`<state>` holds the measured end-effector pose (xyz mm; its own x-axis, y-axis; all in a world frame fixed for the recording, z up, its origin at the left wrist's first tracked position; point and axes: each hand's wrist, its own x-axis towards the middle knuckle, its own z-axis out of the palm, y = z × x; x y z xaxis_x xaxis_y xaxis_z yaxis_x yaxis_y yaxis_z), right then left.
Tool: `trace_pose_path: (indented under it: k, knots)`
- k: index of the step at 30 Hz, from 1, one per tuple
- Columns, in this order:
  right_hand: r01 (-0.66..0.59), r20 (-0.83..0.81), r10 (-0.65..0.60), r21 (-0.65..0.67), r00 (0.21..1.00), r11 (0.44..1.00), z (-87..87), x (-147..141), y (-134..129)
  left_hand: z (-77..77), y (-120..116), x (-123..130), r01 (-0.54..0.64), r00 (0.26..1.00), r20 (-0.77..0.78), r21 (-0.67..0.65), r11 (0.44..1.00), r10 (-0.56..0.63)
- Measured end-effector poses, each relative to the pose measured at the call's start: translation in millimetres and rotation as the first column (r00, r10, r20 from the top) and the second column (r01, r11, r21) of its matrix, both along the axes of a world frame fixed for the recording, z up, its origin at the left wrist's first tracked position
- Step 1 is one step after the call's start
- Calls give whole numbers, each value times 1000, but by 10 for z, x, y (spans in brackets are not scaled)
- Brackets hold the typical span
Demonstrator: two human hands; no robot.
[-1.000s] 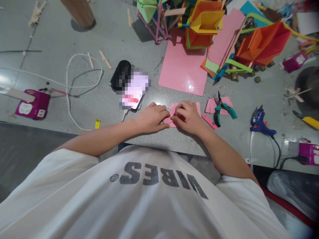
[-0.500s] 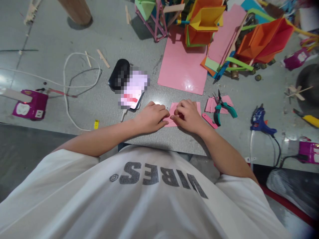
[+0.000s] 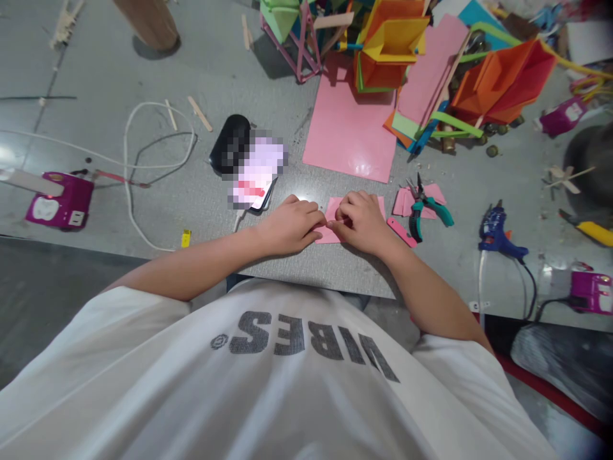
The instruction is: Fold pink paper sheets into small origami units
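Note:
A small piece of pink paper (image 3: 331, 236) lies flat near the table's front edge, under both hands. My left hand (image 3: 293, 223) is closed at the paper's left side, its fingertips pressing on it. Over the paper's middle, my right hand (image 3: 358, 220) has its fingers curled and thumb pinched down on the sheet. The fingertips of the two hands nearly meet, and the fold or edge between them is too small to make out. Right of my right hand lie a pink cutter (image 3: 401, 232), teal-handled pliers (image 3: 418, 214) and pink paper pieces (image 3: 433, 193).
A large pink sheet (image 3: 349, 140) lies beyond my hands, with folded orange and yellow paper (image 3: 393, 45) on it. A phone (image 3: 258, 169) and black case (image 3: 230, 144) are to the left. A blue glue gun (image 3: 498, 233) stands right; a white cable (image 3: 127, 160) loops left.
The view has shifted very slightly. Both hands stay at the pink paper in nearly the same pose.

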<state>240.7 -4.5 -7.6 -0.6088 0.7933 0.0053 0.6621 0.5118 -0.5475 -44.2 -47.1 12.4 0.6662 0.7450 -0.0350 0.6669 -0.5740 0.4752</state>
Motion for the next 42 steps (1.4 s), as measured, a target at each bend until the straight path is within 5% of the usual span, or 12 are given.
trace_pose_path:
  k: [24,32,42]
  knots:
    - [50,81,-54,51,995,997,-21,104,150,9,-38,-19,-4,1000,-16,63,998,5]
    - [47,86,-53,68,995,997,-63,119,166,-130,-111,-63,249,967,-46,351,903,-249]
    - [32,110,-42,92,993,995,-26,143,136,-153,-82,-104,263,961,5,287,921,-276]
